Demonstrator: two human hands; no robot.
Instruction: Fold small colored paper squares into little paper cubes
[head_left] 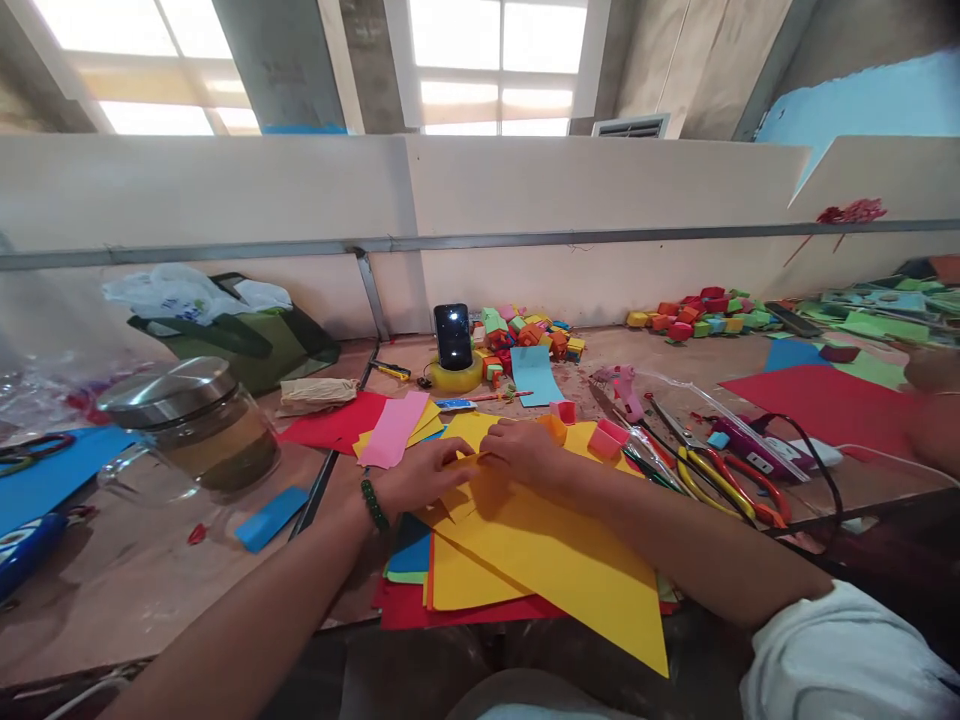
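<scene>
My left hand (427, 474), with a dark green bead bracelet at its wrist, and my right hand (526, 452) meet over a stack of coloured sheets. Between their fingertips they pinch a small piece of orange-yellow paper (471, 466), partly hidden by the fingers. Beneath lie large yellow sheets (570, 550), the top one set askew over red, blue and green ones. Just past my right hand sit an orange folded paper piece (553, 430) and a pink-red folded paper box (607, 438). A pink paper strip (396, 428) lies beyond my left hand.
A phone (453, 338) stands in a yellow tape roll (454, 376), beside piled paper cubes (525, 335). Scissors (697, 450), pliers (757, 490) and a pink glue gun (626, 390) lie right. A lidded glass mug (225, 435) stands left. Another person's hand (934, 400) shows far right.
</scene>
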